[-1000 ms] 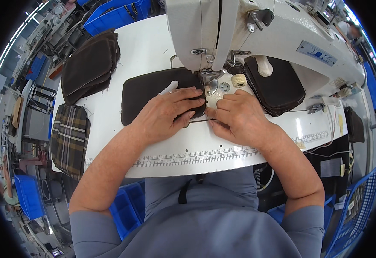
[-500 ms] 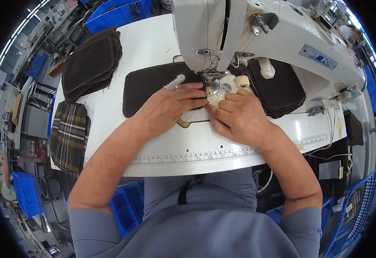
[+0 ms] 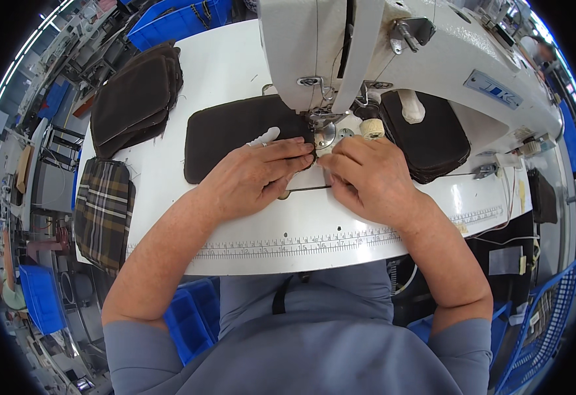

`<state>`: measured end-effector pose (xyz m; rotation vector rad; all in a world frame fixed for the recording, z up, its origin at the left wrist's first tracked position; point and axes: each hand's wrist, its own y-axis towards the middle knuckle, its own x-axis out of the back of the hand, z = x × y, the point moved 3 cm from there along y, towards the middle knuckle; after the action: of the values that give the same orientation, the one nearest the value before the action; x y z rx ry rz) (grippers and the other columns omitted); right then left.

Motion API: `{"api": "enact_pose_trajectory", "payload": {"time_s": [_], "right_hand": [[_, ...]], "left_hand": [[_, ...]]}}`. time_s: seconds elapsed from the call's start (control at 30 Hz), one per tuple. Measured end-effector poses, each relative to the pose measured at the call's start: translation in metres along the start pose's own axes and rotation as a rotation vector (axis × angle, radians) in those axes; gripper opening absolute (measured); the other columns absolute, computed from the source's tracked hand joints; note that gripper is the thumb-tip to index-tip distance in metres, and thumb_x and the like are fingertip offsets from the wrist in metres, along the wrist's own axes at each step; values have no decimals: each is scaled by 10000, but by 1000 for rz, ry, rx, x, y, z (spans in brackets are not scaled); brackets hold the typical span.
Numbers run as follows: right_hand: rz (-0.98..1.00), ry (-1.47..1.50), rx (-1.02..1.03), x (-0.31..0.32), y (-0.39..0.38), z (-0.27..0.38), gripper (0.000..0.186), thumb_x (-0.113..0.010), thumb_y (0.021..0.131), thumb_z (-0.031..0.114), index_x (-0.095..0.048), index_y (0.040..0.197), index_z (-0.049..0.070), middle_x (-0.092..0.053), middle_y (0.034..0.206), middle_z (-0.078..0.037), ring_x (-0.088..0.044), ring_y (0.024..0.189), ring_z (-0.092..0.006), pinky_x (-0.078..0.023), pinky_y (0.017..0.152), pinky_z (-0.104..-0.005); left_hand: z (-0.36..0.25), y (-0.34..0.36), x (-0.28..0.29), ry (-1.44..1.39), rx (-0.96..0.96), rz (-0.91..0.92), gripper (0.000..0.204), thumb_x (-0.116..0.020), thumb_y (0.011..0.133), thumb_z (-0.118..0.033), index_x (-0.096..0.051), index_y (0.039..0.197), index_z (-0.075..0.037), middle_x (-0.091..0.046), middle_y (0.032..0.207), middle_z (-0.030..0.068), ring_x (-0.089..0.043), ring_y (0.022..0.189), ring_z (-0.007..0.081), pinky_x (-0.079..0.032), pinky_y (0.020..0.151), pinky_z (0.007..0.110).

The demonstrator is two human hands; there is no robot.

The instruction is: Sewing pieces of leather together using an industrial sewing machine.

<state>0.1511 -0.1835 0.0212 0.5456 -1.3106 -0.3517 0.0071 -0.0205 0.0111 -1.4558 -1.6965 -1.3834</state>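
Dark brown fabric panel (image 3: 235, 135) pressed flat on counter (image 3: 235, 72) by left hand (image 3: 251, 178) and right hand (image 3: 367, 181) beneath sewing machine (image 3: 340, 46).

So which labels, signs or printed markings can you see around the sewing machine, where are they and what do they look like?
Nameplate: on the machine arm, upper right; small slanted rectangle, pale blue with darker lettering.
Ruler strip: along the table's front edge, below both hands; long thin white band with black marks.
Tags: hanging below the table at right; small pale slips, too small to tell more.

Dark brown panel (image 3: 235, 135) looks like matt, slightly fuzzy cloth. Sewing machine (image 3: 393, 52) is glossy white painted metal, table (image 3: 235, 72) smooth white laminate, plaid fabric (image 3: 103, 210) soft woven.
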Motion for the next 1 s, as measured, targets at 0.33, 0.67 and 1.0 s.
{"api": "enact_pose_trajectory", "payload": {"time_s": [0.33, 0.67, 1.0], "right_hand": [[68, 75, -112, -3, -3, -4, 251, -748, 820, 137, -774, 1057, 60, -662, 969, -58, -661, 870, -273, -516, 758, -424], [127, -41, -187, -6, -1, -5, 420, -751, 886, 289, -727, 1236, 58, -658, 1013, -114, -625, 961, -309, -489, 806, -449], [132, -99, -149, -8, -6, -8, 472, -735, 918, 300, -681, 1307, 37, -598, 1133, -110, -637, 896, -304, -492, 771, -432]], "left_hand": [[5, 2, 3, -114, 112, 30, 321, -665, 937, -4, -768, 1237, -52, -705, 1366, 111, -666, 1280, 289, -536, 1111, 397], [24, 13, 0, -76, 138, -5, 307, -660, 951, -47, -772, 1236, -72, -702, 1368, 89, -677, 1246, 278, -569, 1044, 390], [-12, 25, -23, 514, 197, 32, 331, -560, 1012, -150, -728, 1239, 23, -727, 1300, 182, -712, 1201, 257, -593, 957, 367]]}}
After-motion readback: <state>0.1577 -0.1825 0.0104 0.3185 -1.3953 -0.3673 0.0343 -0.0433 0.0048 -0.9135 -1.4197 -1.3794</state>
